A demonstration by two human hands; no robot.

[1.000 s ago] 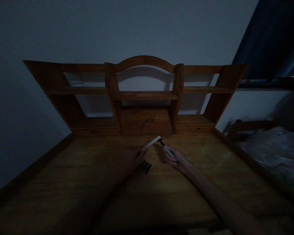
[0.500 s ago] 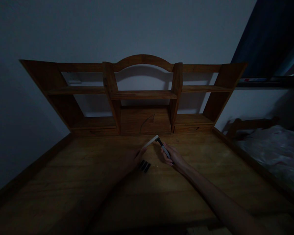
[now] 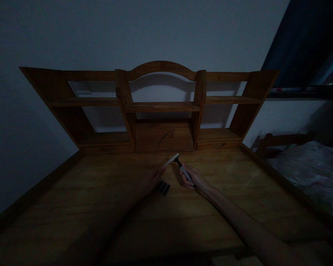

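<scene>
The scene is dim. My right hand [image 3: 195,180] is closed round a small tool with a pale handle and a dark tip [image 3: 183,170], tip pointing up and left. My left hand [image 3: 152,178], in deep shadow, grips the lower end of a thin white strip [image 3: 171,160] that slants up to the right. The tool's dark tip meets the strip's upper end. Both hands hover just above a wooden desk [image 3: 100,207]. Three short black pieces [image 3: 162,187] lie on the desk between the hands.
A wooden hutch with open shelves [image 3: 161,107] and a small central drawer stands at the desk's back edge against a pale wall. A raised lip runs along the desk's left and right sides. A bed with light bedding [image 3: 308,170] lies to the right.
Both hands, the strip and the tool have drifted slightly left and toward the hutch in the picture. The grips look the same.
</scene>
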